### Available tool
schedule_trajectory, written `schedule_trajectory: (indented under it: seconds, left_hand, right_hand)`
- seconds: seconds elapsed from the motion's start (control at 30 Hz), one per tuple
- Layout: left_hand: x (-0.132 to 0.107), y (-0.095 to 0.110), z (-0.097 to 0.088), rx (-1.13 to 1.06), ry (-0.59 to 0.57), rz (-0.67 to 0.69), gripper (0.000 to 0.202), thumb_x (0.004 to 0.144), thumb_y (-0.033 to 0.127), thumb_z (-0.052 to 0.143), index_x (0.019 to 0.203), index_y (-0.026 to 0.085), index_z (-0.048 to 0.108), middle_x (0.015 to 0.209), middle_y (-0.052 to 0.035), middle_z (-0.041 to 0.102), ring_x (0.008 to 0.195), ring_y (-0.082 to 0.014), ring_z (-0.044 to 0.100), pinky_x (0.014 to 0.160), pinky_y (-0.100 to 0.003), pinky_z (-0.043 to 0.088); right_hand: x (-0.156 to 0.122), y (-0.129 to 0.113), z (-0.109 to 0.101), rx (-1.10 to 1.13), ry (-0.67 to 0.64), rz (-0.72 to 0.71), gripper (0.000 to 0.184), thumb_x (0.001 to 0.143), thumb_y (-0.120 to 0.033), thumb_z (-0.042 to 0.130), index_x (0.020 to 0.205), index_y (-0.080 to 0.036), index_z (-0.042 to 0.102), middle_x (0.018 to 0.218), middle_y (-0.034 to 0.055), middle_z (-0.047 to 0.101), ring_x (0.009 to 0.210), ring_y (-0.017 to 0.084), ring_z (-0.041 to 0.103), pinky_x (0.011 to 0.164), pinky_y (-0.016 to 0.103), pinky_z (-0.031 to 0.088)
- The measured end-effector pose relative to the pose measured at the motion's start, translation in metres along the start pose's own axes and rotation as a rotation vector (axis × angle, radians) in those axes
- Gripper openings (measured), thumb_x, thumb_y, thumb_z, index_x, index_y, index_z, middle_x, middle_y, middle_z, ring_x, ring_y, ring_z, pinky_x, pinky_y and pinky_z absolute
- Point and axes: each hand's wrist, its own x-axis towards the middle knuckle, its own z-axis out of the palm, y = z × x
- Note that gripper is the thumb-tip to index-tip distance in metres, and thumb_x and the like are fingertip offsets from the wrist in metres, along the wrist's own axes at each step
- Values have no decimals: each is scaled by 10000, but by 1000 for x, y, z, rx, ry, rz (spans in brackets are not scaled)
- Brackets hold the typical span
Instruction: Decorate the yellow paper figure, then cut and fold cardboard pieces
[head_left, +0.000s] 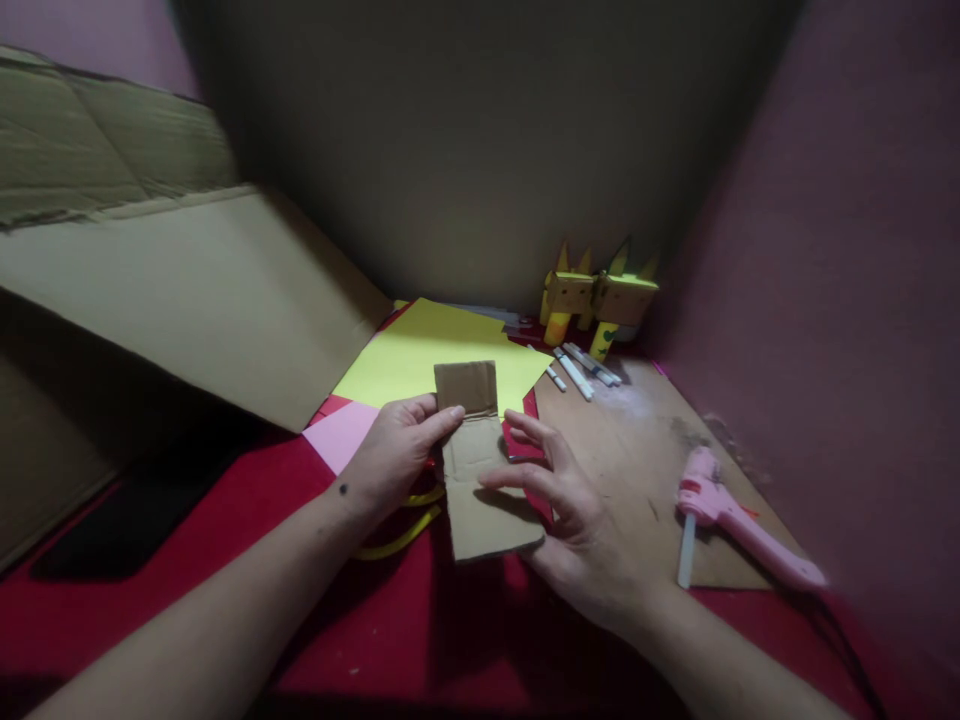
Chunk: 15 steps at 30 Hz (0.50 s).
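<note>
A small strip of brown cardboard (480, 450), creased across into sections, is held up over the table. My left hand (397, 440) pinches its upper left edge, thumb on the front face. My right hand (566, 500) grips the lower right side, with a fingertip resting on the face and the thumb partly hidden at the lower corner. Its other fingers are spread beside the strip. Behind the strip lie yellow paper sheets (420, 350) and a pink sheet (341, 435). Yellow scissors handles, or a similar yellow loop (397, 540), show below my left hand.
A pink hot glue gun (705, 490) with a glue stick lies on a brown board (622, 430) at right, its cord trailing. Several white markers (574, 372) and two yellow cardboard figures (626, 295) are at the back. A large cardboard box (202, 290) fills the left. Red cloth (360, 650) covers the table.
</note>
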Motion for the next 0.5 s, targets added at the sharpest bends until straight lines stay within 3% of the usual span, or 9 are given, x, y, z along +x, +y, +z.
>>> schedule_trajectory:
  seconds: [0.1,0.23,0.5]
  left_hand:
    - [-2,0,1,-2,-21,35,235,785,368,701,855,149,651,739,-24,709,646,-152,650,598,-250,497]
    - [-5,4,4,73,-111,100,280,777,330,700,998,160,676,855,-47,736,712,-171,659,655,-275,509]
    - [-4,2,2,249,-177,128,254,778,257,664,1017,211,735,977,-47,749,842,-210,663,730,-300,510]
  right_hand:
    - [0,1,0,-54,2,-33,214,781,-170,703,945,-307,711,1351,49,497,1265,242,472,1044,460,428]
    - [2,3,-1,-63,77,-16,105,815,-194,684,873,-282,688,1019,31,673,1005,211,616,925,404,476]
    - [3,2,0,12,80,105,25,810,-274,687,823,-267,708,826,1,658,832,187,585,807,353,468]
